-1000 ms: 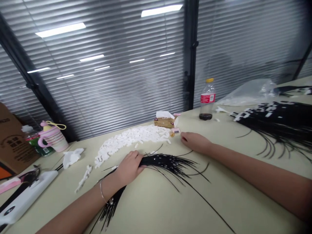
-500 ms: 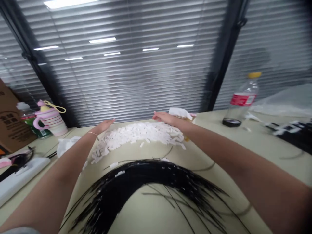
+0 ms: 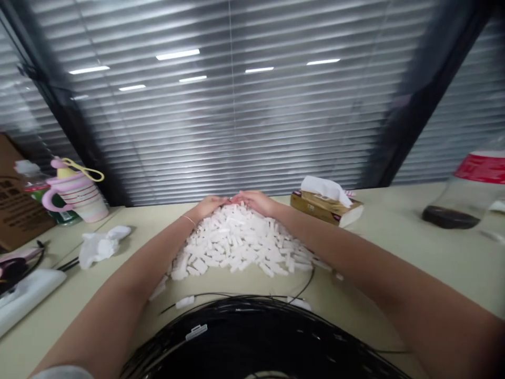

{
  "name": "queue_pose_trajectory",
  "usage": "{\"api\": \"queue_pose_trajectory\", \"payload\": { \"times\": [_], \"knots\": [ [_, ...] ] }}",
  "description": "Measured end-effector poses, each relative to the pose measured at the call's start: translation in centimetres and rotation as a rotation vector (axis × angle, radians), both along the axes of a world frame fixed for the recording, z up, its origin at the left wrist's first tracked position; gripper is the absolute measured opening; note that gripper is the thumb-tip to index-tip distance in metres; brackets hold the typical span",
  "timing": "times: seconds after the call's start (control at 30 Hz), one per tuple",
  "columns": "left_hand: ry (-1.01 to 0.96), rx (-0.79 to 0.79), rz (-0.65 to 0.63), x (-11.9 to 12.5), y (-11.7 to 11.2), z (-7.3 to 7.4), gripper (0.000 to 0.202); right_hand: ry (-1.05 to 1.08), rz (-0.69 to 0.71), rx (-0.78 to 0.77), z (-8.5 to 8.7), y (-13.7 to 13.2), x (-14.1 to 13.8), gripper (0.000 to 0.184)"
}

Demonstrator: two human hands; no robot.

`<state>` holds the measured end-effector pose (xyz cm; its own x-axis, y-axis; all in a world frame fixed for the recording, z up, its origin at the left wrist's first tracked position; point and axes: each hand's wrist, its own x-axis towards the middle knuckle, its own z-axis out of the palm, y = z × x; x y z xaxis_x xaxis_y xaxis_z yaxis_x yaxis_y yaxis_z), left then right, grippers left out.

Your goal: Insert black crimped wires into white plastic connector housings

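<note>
A heap of small white plastic pieces [image 3: 240, 242], like connector housings, lies on the table between my forearms. My left hand [image 3: 213, 205] curves around its far left side, and my right hand [image 3: 254, 201] around its far right. At the back of the heap the fingertips come together, partly hidden by the pieces. Both hands rest against the heap with fingers stretched and grip nothing. Closer to me a thick bundle of thin black wires [image 3: 244, 321] bends in an arch, with a few white pieces on and beside it.
To the right stand a tissue box [image 3: 315, 208] and a bottle with dark liquid [image 3: 453, 210]. A pink striped cup [image 3: 81, 197], a green-labelled bottle [image 3: 65, 210], a cardboard box [image 3: 16, 195] and crumpled tissue [image 3: 100, 247] are on the left. Window blinds [image 3: 244, 131] rise behind the table.
My hands have moved together behind the heap. The white pieces have been drawn nearer to me into a taller, more compact pile. The view has shifted closer to the table.
</note>
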<state>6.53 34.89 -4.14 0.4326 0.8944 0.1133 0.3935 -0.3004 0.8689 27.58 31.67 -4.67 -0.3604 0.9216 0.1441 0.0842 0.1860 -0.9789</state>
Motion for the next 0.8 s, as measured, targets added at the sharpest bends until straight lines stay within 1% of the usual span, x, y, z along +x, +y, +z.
{"api": "queue_pose_trajectory", "payload": {
  "times": [0.1,0.2,0.33,0.43,0.53,0.6,0.63,0.7,0.8],
  "knots": [
    [0.019,-0.014,-0.010,0.4,-2.1,0.2,0.031,0.020,0.058,0.021,0.1,-2.1,-1.3,0.031],
    [0.020,-0.006,-0.015,0.3,-4.8,0.4,0.031,0.017,0.077,0.048,0.1,-4.8,-1.9,0.031],
    [-0.001,0.019,-0.010,-0.4,-8.0,0.5,0.031,-0.024,0.029,0.068,0.4,-8.0,-1.8,0.032],
    [-0.022,0.062,0.027,-1.4,-8.8,1.6,0.031,-0.075,-0.042,0.089,1.8,-8.9,-0.9,0.031],
    [-0.023,0.114,0.094,-2.3,-7.7,3.6,0.032,-0.149,-0.133,0.133,4.0,-7.7,0.3,0.032],
    [0.000,0.143,0.143,-2.5,-6.2,4.5,0.032,-0.220,-0.184,0.159,5.0,-5.8,0.8,0.032],
    [0.020,0.155,0.166,-2.5,-5.2,4.6,0.032,-0.263,-0.204,0.167,5.2,-4.6,1.0,0.033],
    [0.075,0.177,0.207,-2.3,-3.2,4.2,0.032,-0.359,-0.239,0.173,4.8,-2.0,1.0,0.033],
    [0.191,0.197,0.234,-1.9,-0.2,2.2,0.031,-0.514,-0.277,0.171,2.7,1.7,1.0,0.031]
  ]
}}
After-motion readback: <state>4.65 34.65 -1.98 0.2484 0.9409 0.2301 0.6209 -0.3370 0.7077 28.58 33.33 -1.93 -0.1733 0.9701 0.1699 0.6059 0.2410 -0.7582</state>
